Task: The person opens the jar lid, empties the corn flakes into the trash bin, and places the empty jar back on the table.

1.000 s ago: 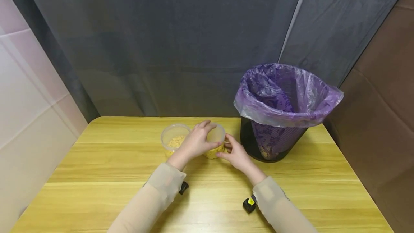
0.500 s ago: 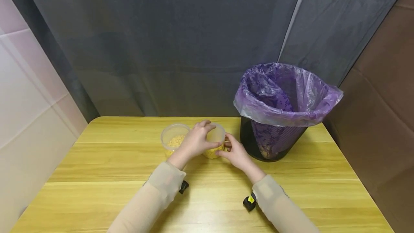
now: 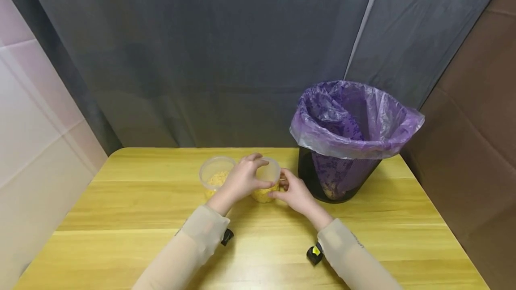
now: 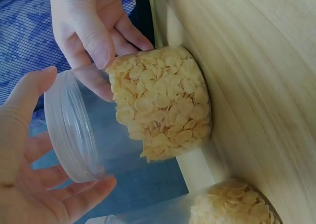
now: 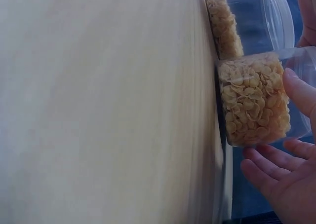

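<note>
Table [image 3: 266, 249], lower frame: upright jar [image 4: 131, 115] at centre.
We find left hand [image 3: 243, 179] and right hand [image 3: 297, 194] both gripping it.

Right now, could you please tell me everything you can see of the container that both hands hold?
The container is a clear, round, plastic-looking tub with a cloudier rim, filled partway with pale yellow flakes. It stands upright on the wood-grained table, right of a similar tub. The left hand grips its rim; the right hand holds its side, lower down. Whether a clear lid covers it, I cannot tell.
</note>
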